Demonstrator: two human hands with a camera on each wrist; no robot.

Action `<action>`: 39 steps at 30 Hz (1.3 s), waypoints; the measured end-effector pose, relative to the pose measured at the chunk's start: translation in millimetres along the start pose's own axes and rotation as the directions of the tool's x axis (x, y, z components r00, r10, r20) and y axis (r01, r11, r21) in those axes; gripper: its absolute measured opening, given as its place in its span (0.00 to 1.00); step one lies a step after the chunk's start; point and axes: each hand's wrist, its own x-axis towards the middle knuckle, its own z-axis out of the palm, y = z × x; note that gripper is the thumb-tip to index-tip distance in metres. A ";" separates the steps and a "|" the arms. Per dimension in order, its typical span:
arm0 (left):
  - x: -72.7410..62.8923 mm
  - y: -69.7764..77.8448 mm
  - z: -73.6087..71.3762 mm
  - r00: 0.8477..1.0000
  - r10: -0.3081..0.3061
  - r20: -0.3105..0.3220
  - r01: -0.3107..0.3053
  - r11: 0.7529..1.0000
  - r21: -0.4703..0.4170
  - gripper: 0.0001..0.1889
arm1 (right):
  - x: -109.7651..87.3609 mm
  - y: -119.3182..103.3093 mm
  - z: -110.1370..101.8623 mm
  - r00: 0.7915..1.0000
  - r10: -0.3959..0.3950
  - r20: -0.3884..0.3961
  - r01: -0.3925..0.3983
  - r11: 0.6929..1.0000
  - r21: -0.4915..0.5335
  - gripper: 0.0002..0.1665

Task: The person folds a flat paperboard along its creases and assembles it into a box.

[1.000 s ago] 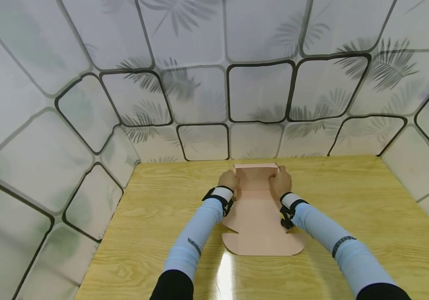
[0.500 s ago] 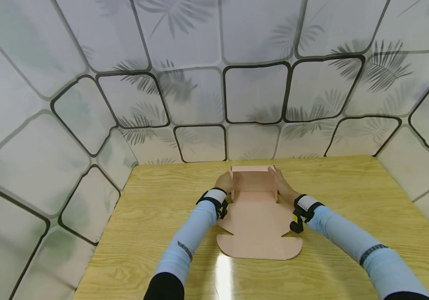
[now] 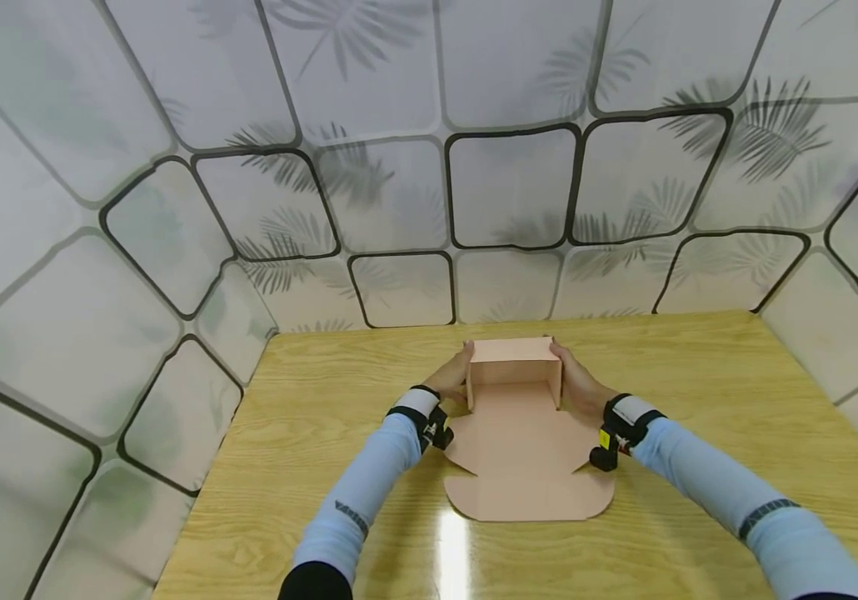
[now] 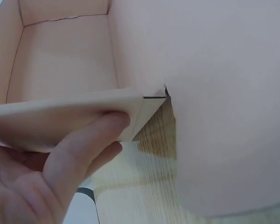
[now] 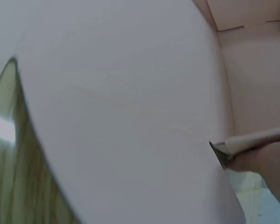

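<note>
A pinkish-tan cardboard box (image 3: 522,433), partly folded, lies on the table in the head view. At its far end the back wall and two short side walls stand up, with a top panel (image 3: 511,350) over them. The rest lies flat toward me, ending in a flap with rounded corners. My left hand (image 3: 453,375) lies along the outside of the left side wall, its thumb and a finger against the board (image 4: 60,121) in the left wrist view. My right hand (image 3: 581,387) rests against the outside of the right side wall, fingers reaching to the back corner.
The wood-grain table (image 3: 339,400) extends around the box. A patterned sheet wall (image 3: 391,200) rises behind the table and along both sides. Light glares off the tabletop (image 3: 453,550) near the front.
Both hands have gone from gripping the side edges to lying along the outsides of the side walls, the right one first. The far end's top panel now shows broader, tipped toward me.
</note>
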 end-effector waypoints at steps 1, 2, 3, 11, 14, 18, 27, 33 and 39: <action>6.7 -6.7 -1.4 1.000 -0.008 -0.003 0.008 1.000 0.000 0.51 | -0.6 0.5 -1.1 1.000 0.003 0.022 -0.003 1.000 0.003 0.40; 9.1 -9.2 -2.4 1.000 -0.017 -0.005 0.017 1.000 -0.002 0.51 | -1.2 1.1 -2.5 0.999 0.002 0.046 -0.002 1.000 -0.001 0.41; 9.8 -10.5 -3.1 1.000 -0.010 0.001 0.010 1.000 0.019 0.52 | -1.9 1.8 -3.9 0.998 0.002 0.064 -0.002 1.000 -0.008 0.41; -86.4 57.8 9.7 0.994 0.101 -0.043 -0.095 0.987 0.130 0.46 | -8.6 9.0 -15.1 0.991 -0.035 0.132 0.048 0.994 -0.095 0.43; -131.3 92.0 17.2 0.992 0.114 -0.054 -0.098 0.965 0.243 0.42 | -11.7 8.7 -18.8 0.985 -0.042 0.166 0.064 0.990 -0.128 0.42; -146.0 109.9 17.5 0.995 0.093 -0.042 -0.075 0.944 0.322 0.40 | -11.9 -1.5 -23.2 0.979 -0.029 0.202 0.067 0.981 -0.182 0.40; -143.3 102.4 15.9 0.992 0.110 -0.068 -0.088 0.960 0.267 0.38 | -10.1 -4.6 -21.9 0.978 -0.002 0.207 0.045 0.978 -0.204 0.40; -148.7 106.7 16.0 0.992 0.109 -0.062 -0.091 0.967 0.236 0.37 | -9.0 -4.5 -21.5 0.978 -0.018 0.206 0.053 0.984 -0.169 0.41; -146.2 109.7 10.1 0.997 0.073 0.000 -0.071 0.973 0.220 0.35 | -8.6 -14.2 -18.6 0.985 -0.025 0.169 0.058 0.979 -0.195 0.41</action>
